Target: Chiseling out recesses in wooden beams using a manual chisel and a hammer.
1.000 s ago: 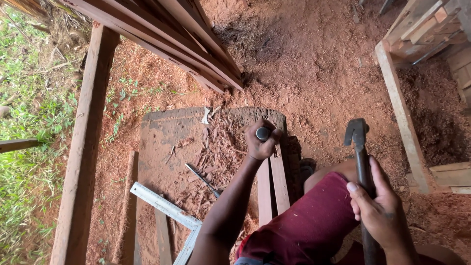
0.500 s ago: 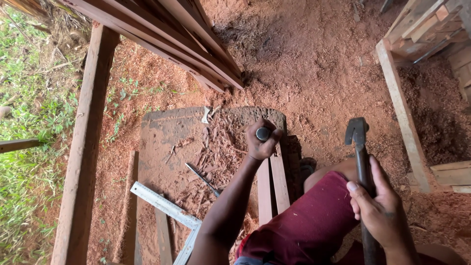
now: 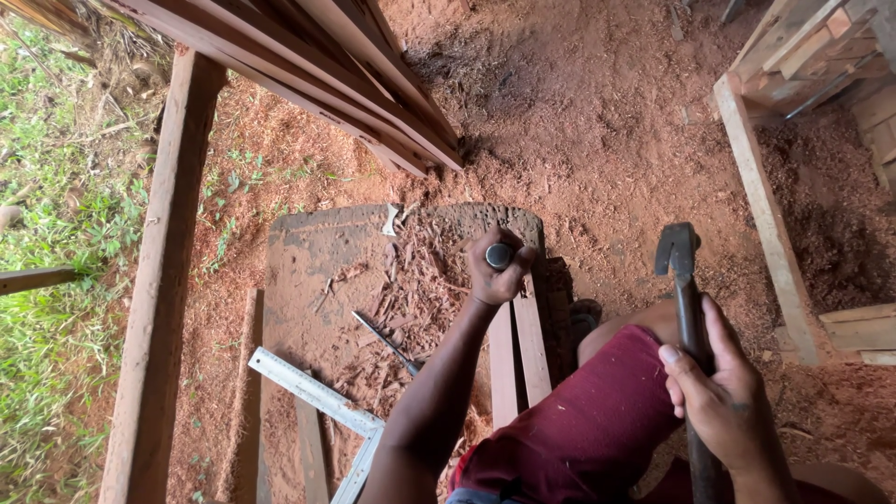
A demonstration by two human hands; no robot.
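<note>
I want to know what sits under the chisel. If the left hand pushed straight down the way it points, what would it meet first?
Most likely the narrow wooden strip lying on the worn board. The left hand grips a chisel handle upright over the strip's far end; the tip is hidden, so contact cannot be told.

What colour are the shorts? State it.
The shorts are dark red, maroon; the head view shows them, between the left hand and right hand.

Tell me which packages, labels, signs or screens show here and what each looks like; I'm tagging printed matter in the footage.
None in view: no package, label, sign or screen.
Nearest to one is the metal square, lower left on the wooden slab: L-shaped, silver-grey; any markings are too small to tell.
The left hand grips a dark chisel handle; the right hand holds a hammer.
</note>
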